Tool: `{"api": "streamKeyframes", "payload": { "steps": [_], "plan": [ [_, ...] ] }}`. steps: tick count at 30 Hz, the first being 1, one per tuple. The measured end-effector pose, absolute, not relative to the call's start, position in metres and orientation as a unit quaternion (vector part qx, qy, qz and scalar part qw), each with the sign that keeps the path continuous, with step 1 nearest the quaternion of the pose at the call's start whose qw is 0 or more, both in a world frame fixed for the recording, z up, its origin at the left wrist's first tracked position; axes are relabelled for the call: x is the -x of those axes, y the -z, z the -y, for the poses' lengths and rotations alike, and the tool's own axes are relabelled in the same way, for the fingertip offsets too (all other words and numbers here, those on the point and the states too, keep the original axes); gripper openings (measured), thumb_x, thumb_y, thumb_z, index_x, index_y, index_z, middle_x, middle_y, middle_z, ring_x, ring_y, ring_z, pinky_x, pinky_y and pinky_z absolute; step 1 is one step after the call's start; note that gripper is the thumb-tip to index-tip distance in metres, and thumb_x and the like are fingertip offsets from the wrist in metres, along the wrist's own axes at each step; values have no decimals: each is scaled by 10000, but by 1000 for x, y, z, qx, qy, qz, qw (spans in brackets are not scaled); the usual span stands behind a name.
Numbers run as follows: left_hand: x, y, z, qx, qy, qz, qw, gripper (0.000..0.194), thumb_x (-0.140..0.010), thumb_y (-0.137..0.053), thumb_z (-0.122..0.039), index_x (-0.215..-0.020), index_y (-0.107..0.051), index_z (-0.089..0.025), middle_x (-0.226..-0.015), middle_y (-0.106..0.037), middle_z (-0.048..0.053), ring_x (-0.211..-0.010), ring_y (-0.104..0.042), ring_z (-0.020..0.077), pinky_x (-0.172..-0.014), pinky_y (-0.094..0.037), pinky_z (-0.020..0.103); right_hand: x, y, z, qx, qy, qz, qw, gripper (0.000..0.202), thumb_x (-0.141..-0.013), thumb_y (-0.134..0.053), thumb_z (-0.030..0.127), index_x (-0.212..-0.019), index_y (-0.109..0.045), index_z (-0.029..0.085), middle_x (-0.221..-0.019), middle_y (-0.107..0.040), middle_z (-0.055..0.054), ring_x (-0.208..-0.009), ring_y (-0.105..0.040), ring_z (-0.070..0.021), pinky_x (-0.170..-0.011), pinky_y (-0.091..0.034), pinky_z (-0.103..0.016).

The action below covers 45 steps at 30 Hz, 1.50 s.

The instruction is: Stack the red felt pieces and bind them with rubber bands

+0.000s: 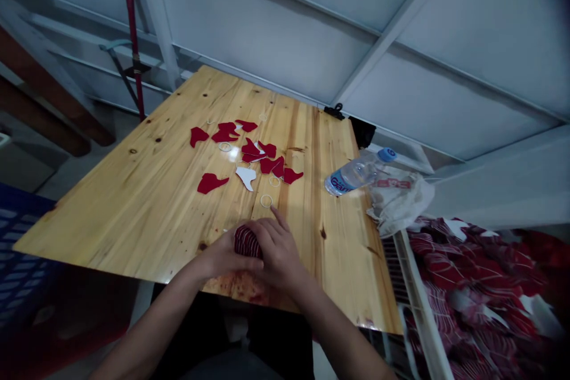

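Observation:
Near the table's front edge, a thick stack of red cut pieces [247, 242] with pale edges sits between my hands. My left hand [222, 260] is closed around its left side, thumb across the front. From the right, my right hand [278, 249] curls over the stack, one finger sticking out forward. Just beyond that finger lies a white rubber band [266, 196]. Farther up the table are scattered loose red pieces [211, 183], a white-faced piece [246, 177] of similar shape, and several more pale bands. My fingers hide much of the stack.
A water bottle [356, 172] lies on the right side, beside a crumpled plastic bag [401, 196]. A crate [421, 297] of striped red bundles stands at the lower right. A black binder clip [335, 111] grips the far edge. A blue basket [24, 237] is at left.

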<state>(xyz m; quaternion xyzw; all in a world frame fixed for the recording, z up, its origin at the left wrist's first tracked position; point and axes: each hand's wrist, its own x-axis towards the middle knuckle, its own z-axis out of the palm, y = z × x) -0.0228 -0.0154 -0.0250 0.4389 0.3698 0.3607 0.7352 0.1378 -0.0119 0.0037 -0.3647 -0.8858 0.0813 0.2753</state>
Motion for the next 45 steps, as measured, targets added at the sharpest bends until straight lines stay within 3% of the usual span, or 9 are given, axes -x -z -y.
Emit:
{"api": "streamKeyframes", "payload": {
  "steps": [5, 10, 12, 16, 23, 30, 34, 39, 45],
  "plan": [
    [14, 28, 21, -481, -451, -458, 597, 554, -699, -642, -134, -1227, -490, -205, -1197, -609, 61, -1146, -557, 228, -1031, -410, 387, -128, -8, 7, 435, -45, 883, 168, 527, -824, -549, 199, -1338, -459, 126, -1080, -655, -138, -1006, -572, -271, -1134, -258, -564],
    [12, 23, 26, -497, -449, -492, 556, 422, -760, -527, -165, -1180, -496, -194, -1069, -618, 36, -1023, -570, 210, -950, -439, 357, -135, -29, 0, 395, -151, 899, 110, 866, -768, -583, 184, -1523, -167, 101, -1197, -590, -150, -1113, -503, -271, -984, -426, -445],
    [13, 19, 28, -502, -450, -503, 542, 421, -751, -485, -155, -1170, -500, -195, -1050, -617, 30, -1007, -569, 208, -925, -444, 347, -145, -38, -5, 377, -170, 907, 85, 884, -738, -601, 177, -1508, -186, 54, -1260, -559, -173, -1168, -481, -273, -1000, -418, -422],
    [9, 8, 32, -542, -431, -522, 497, 375, -738, -459, -151, -1110, -490, -192, -980, -610, 26, -931, -578, 207, -854, -463, 343, -151, -45, -14, 394, -123, 911, -11, 341, -812, -523, 97, -1147, -584, 78, -1109, -637, -157, -1058, -569, -260, -914, -446, -392],
    [1, -2, 38, -583, -410, -541, 446, 470, -811, -602, -298, -1214, -392, -180, -1055, -621, 71, -922, -619, 218, -827, -495, 361, -134, -47, -6, 429, -45, 899, -80, 135, -903, -489, 106, -994, -587, 120, -911, -665, -115, -782, -638, -218, -679, -441, -318],
    [31, 13, 33, -512, -423, -567, 488, 298, -856, -612, -380, -1078, -497, -219, -993, -643, 30, -918, -618, 197, -854, -465, 335, -164, -22, -46, 404, -136, 904, 35, 159, -857, -627, 137, -1015, -635, 147, -968, -673, -82, -844, -616, -187, -727, -445, -283],
    [41, 20, 28, -411, -488, -576, 511, 398, -775, -716, -393, -1086, -542, -214, -1007, -652, 10, -931, -616, 173, -877, -464, 315, -179, 7, -84, 428, -142, 889, 74, 65, -881, -601, 132, -876, -665, 118, -907, -641, -100, -867, -583, -189, -787, -435, -301],
    [32, 16, 22, -223, -542, -479, 654, 499, -629, -837, -394, -1002, -613, -151, -833, -669, 12, -654, -601, 130, -596, -493, 251, -172, 12, -77, 441, -173, 873, 116, 178, -938, -464, 136, -813, -590, 124, -838, -603, -66, -781, -553, -152, -740, -438, -280],
    [21, 13, 26, -185, -531, -380, 734, 470, -604, -866, -402, -921, -652, -130, -743, -682, 40, -585, -590, 124, -530, -493, 233, -157, -16, -26, 400, -548, 674, 292, 212, -928, -508, 391, -882, -541, 187, -671, -550, 46, -571, -505, -96, -542, -399, -213]
  ]
}}
